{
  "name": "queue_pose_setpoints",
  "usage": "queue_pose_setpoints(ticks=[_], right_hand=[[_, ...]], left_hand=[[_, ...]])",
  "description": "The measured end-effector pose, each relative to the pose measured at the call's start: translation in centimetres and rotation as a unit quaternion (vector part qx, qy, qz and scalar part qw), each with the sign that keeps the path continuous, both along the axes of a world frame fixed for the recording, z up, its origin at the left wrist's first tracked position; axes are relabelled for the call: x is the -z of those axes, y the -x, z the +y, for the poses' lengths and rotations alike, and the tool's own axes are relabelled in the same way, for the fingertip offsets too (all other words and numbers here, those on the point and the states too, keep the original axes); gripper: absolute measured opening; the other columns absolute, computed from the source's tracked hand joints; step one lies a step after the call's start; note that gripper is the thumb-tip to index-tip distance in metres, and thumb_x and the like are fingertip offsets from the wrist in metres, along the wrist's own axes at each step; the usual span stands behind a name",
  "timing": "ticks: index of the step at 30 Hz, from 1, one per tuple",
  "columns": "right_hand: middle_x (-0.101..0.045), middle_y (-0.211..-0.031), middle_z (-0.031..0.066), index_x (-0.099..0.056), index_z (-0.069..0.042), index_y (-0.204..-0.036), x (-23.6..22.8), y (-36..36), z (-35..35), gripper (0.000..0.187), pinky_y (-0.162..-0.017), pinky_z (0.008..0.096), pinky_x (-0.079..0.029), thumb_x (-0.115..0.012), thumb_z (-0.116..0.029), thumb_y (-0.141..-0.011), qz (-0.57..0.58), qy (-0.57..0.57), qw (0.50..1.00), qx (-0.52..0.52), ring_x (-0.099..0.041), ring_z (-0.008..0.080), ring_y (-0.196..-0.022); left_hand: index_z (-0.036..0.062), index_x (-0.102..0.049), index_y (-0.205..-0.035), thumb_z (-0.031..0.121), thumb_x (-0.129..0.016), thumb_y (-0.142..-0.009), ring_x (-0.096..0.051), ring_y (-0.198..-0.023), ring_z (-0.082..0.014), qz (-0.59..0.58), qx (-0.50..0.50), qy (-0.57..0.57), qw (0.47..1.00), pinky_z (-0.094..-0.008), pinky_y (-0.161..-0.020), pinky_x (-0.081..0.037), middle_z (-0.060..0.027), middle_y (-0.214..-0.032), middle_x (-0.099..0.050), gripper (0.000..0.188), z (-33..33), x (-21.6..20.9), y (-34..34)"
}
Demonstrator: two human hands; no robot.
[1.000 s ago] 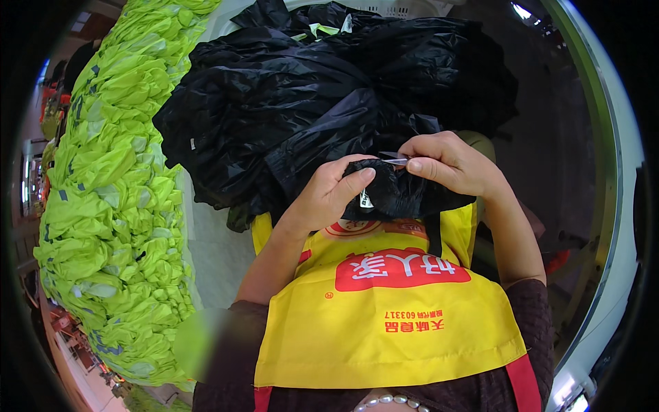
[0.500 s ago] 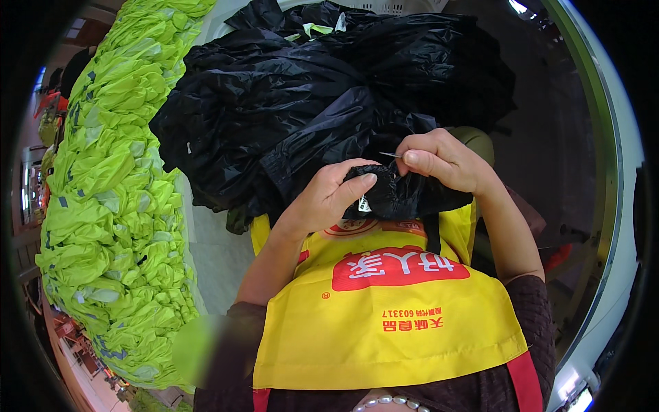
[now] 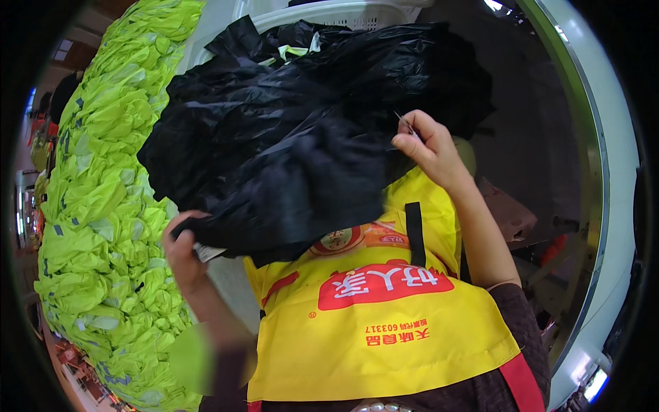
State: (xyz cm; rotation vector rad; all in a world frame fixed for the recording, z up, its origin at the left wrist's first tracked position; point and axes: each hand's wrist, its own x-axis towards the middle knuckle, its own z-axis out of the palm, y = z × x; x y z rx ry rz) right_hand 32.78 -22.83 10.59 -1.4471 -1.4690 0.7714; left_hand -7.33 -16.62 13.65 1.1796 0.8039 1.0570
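Note:
Thin, shiny black fabric, apparently a garment (image 3: 302, 182), spreads over my lap and beyond. My left hand (image 3: 184, 255) grips its near left edge, the thumb closed over the cloth beside a small white label (image 3: 208, 253). The part of the cloth between my hands is smeared by motion. My right hand (image 3: 436, 152) is off the fabric's right side, pinching a small, thin, pointed metal tool (image 3: 405, 122). Its points stick out past the fingertips toward the upper left; the rest is hidden in the fingers, so its exact kind does not show.
A long heap of bright yellow-green garments (image 3: 103, 233) lines my left side. Behind the black fabric stands a white plastic basket (image 3: 371, 17). A yellow apron (image 3: 398, 343) covers my front. At the right curves a pale table edge (image 3: 597, 89).
My left hand has pulled the labelled edge of the black garment down and far to the left. My right hand, still holding the metal tool, has come away from the cloth and risen slightly.

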Motion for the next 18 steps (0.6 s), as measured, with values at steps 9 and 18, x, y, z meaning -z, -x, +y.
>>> queue_pose_setpoints(ticks=[9,18], right_hand=[[-0.056,-0.103,0.0053,-0.053,-0.004,-0.107,13.2,13.7,1.8,0.025,-0.089,0.0243,-0.040,-0.044,-0.023,-0.094,0.257,0.135,0.942,-0.166,-0.051,0.0108,-0.099],[-0.059,-0.096,0.0035,-0.055,-0.008,-0.103,13.6,10.1,0.8,0.024,-0.056,0.0239,-0.048,-0.046,-0.028,-0.092,0.379,0.385,0.829,-0.148,-0.060,0.0147,-0.071]], left_hand=[[0.0004,-0.062,-0.097,0.015,-0.070,-0.067,-0.057,-0.085,-0.0263,0.619,0.151,-0.083,0.766,-0.0331,-0.078,-0.045,-0.0119,-0.088,-0.061,0.035,0.4,5.5,3.4],[0.0143,-0.067,-0.095,0.025,-0.072,-0.066,-0.055,-0.094,-0.0233,0.537,0.366,-0.288,0.703,-0.0386,-0.079,-0.042,-0.0045,-0.093,-0.062,0.031,-2.9,8.5,-10.0]])
